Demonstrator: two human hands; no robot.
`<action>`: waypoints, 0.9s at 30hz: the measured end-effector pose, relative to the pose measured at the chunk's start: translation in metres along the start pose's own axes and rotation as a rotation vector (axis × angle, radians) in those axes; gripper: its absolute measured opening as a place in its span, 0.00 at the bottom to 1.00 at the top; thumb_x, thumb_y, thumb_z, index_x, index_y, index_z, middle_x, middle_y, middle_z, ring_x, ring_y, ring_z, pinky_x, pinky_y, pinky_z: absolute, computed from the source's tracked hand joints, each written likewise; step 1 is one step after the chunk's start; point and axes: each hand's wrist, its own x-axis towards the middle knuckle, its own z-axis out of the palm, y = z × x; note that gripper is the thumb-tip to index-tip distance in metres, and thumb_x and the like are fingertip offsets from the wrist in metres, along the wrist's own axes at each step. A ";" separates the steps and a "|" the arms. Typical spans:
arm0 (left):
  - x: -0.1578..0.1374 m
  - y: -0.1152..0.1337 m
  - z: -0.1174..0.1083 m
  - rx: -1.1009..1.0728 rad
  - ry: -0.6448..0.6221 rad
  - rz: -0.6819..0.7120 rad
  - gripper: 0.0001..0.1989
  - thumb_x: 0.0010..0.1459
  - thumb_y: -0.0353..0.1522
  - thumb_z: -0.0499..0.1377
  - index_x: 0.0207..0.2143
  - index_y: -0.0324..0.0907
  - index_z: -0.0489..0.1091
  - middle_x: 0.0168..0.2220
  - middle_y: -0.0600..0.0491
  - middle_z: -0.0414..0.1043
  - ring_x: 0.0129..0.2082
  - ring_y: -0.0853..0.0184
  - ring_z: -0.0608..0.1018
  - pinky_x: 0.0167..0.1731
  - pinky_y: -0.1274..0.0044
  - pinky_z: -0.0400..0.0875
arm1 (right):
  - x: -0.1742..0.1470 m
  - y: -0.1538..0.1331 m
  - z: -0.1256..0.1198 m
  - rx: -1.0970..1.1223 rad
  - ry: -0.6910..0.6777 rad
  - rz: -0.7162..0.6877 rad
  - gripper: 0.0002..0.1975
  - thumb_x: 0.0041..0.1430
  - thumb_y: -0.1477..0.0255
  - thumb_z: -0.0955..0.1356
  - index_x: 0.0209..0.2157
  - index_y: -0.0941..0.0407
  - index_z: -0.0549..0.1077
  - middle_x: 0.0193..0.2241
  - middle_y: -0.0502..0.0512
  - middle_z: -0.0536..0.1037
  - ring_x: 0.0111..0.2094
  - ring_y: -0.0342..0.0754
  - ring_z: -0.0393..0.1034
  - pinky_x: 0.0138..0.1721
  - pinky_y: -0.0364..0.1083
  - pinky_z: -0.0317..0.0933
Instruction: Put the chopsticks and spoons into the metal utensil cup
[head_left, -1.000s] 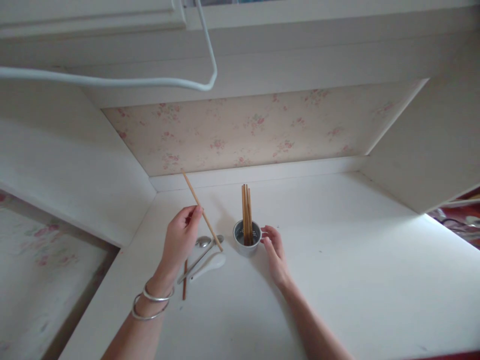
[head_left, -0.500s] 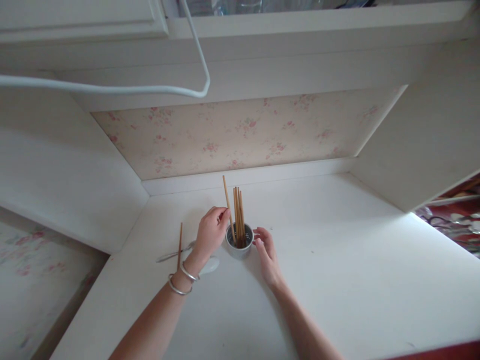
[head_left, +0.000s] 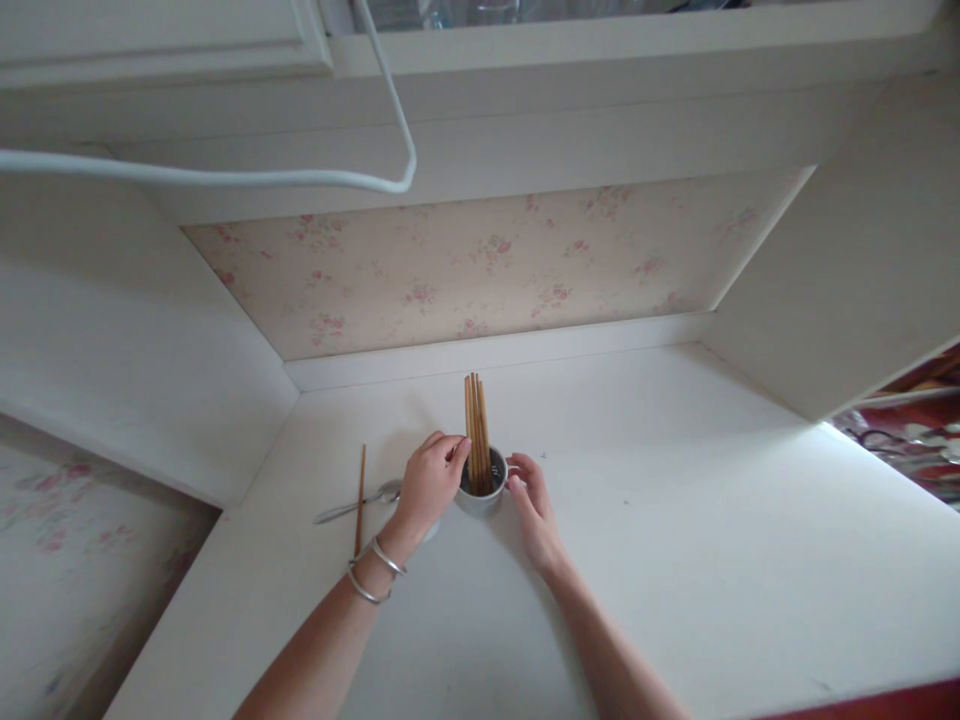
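A small whitish cup with a dark, perforated-looking inside stands on the counter. Several wooden chopsticks rise from it in an upright bundle. My left hand, with two silver bangles at the wrist, is closed in a pinch on a chopstick at the bundle's left side. My right hand rests at the cup's right side, its curled fingers and thumb against the wall. Left of my left hand, a single chopstick lies across a metal spoon. A white spoon is mostly hidden under that hand.
The white counter runs to a low backsplash and flowered wallpaper. White side panels enclose it left and right. A white bent rod crosses overhead below a shelf of glasses. Cutlery shows at the far right.
The leaning chopstick in my left hand has come upright and lower, joining the bundle. My left hand has moved slightly right and down. My right hand stays at the cup.
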 end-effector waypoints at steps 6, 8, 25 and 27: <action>0.001 0.001 -0.002 0.022 -0.011 0.002 0.18 0.65 0.39 0.48 0.30 0.42 0.72 0.26 0.54 0.67 0.26 0.70 0.70 0.30 0.79 0.61 | -0.002 -0.001 -0.002 -0.019 -0.022 0.029 0.18 0.62 0.58 0.62 0.51 0.51 0.64 0.47 0.56 0.71 0.45 0.50 0.68 0.46 0.50 0.63; 0.001 0.001 -0.003 0.027 -0.021 0.003 0.18 0.65 0.39 0.48 0.30 0.42 0.72 0.26 0.54 0.67 0.26 0.70 0.70 0.30 0.79 0.61 | -0.002 0.000 -0.002 -0.017 -0.021 0.034 0.19 0.62 0.58 0.62 0.51 0.51 0.64 0.47 0.56 0.71 0.45 0.50 0.68 0.46 0.50 0.63; -0.058 -0.006 -0.022 -0.310 -0.050 -0.353 0.14 0.62 0.42 0.50 0.33 0.42 0.67 0.24 0.57 0.67 0.24 0.69 0.69 0.26 0.79 0.60 | -0.001 0.005 -0.009 -0.092 0.142 -0.057 0.17 0.62 0.60 0.61 0.49 0.53 0.65 0.48 0.57 0.69 0.45 0.50 0.65 0.47 0.52 0.59; -0.080 -0.005 -0.022 -0.405 -0.148 -0.386 0.14 0.61 0.42 0.50 0.29 0.42 0.64 0.21 0.59 0.61 0.22 0.71 0.64 0.23 0.80 0.56 | -0.004 0.004 -0.013 -0.148 0.287 -0.117 0.15 0.62 0.61 0.62 0.45 0.54 0.67 0.43 0.56 0.70 0.42 0.49 0.65 0.45 0.51 0.59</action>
